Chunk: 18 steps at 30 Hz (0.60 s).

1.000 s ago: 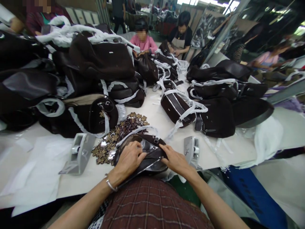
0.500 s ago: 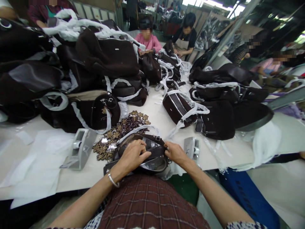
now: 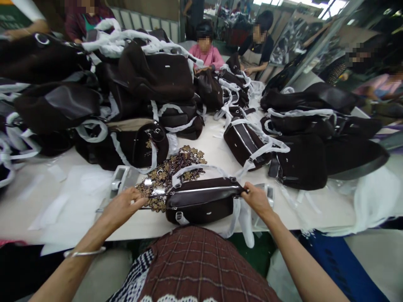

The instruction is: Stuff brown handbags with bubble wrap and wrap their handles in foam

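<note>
A dark brown handbag (image 3: 204,201) lies at the table's front edge, its zip side up and its zip line closed. Its handles are wrapped in white material. My right hand (image 3: 256,201) pinches the tab at the bag's right end. Left of the bag, my left hand (image 3: 126,205) is closed, thumb against fingers; what it holds is too small to tell. Just behind the bag lies a heap of flower-patterned brown and gold pieces (image 3: 189,157).
More dark bags (image 3: 157,75) are piled at the back left and on the right (image 3: 302,159). Tape dispensers (image 3: 121,180) stand beside both hands. White sheets (image 3: 85,188) lie on the left of the table (image 3: 214,140). Several people sit or stand beyond.
The bag, open before with my left hand over its opening, now shows its zip closed and has turned upright. My left hand has moved left, my right hand slightly right.
</note>
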Each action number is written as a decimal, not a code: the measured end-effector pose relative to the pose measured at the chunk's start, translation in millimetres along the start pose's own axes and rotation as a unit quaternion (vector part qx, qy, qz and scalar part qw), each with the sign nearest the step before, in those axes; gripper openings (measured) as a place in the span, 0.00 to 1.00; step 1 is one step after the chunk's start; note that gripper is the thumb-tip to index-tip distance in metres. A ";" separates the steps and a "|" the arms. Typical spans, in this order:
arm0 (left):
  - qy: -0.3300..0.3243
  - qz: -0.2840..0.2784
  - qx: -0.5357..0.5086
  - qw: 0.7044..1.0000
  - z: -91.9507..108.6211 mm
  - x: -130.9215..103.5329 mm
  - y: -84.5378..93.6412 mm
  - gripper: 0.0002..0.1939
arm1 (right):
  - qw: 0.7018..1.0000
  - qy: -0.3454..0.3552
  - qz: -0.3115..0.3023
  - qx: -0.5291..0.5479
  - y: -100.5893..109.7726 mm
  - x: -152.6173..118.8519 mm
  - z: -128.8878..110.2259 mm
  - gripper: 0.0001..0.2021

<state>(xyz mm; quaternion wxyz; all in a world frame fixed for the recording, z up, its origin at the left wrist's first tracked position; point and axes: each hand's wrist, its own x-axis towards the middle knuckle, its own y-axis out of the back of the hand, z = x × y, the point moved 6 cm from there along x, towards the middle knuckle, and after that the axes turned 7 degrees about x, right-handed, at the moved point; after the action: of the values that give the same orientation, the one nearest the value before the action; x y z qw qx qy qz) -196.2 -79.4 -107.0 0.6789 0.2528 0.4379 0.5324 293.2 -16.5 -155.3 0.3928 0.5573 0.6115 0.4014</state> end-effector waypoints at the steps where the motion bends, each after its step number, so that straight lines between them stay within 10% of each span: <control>1: 0.013 -0.006 -0.018 1.000 -6.5 -3.6 -4.5 0.24 | 1.000 0.003 0.004 0.004 0.6 3.1 -3.2 0.05; 13: -0.042 -0.088 -0.253 0.963 22.3 -5.7 -61.4 0.14 | 0.997 0.016 0.060 0.053 27.9 73.4 -41.0 0.11; 18: -0.052 -0.134 -0.302 0.943 43.2 -5.5 -88.6 0.11 | 0.987 0.058 0.117 0.089 63.6 51.8 -81.7 0.19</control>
<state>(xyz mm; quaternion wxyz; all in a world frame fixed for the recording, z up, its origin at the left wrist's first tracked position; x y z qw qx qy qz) -114.7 -106.3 -155.9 0.8103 0.0029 0.2504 0.5299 237.1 34.3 -67.7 0.2556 0.6336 0.5973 0.4201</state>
